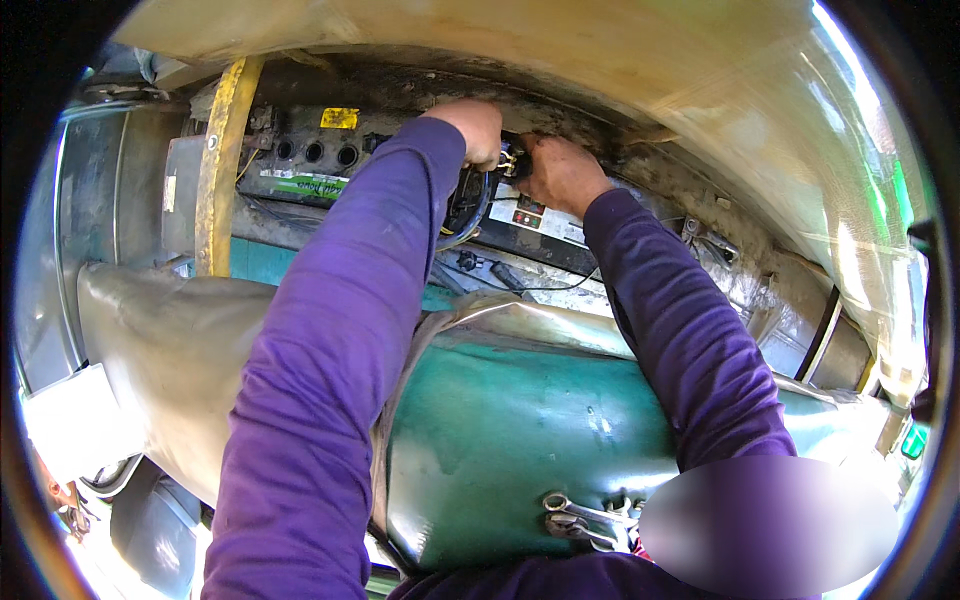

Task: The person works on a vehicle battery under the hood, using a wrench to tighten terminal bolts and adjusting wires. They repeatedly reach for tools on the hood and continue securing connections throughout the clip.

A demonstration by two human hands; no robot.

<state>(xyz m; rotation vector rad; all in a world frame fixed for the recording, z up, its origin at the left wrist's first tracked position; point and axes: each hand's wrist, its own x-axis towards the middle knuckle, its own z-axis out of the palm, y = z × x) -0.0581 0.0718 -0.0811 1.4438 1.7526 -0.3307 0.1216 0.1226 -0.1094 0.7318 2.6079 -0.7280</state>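
Both arms, in purple sleeves, reach into a dusty compartment with two batteries. My left hand (476,130) is closed with its fingers bent down beside the cables; what they hold is hidden. Close to it, my right hand (562,176) is closed at a small metal cable terminal (508,161) with dark parts round it; its fingertips are partly hidden, so what it grips does not show. Beneath the hands a dark cable (484,205) loops downward. On the left lies a dark battery (300,175) with round caps. The other battery (535,245) bears a white label, below my right hand.
A worn yellow post (222,165) stands left of the batteries. Several wrenches (580,520) lie on the green padded surface (520,430) near my body. A tan cover (180,350) spreads at the left, and a tan panel (600,60) overhangs the compartment.
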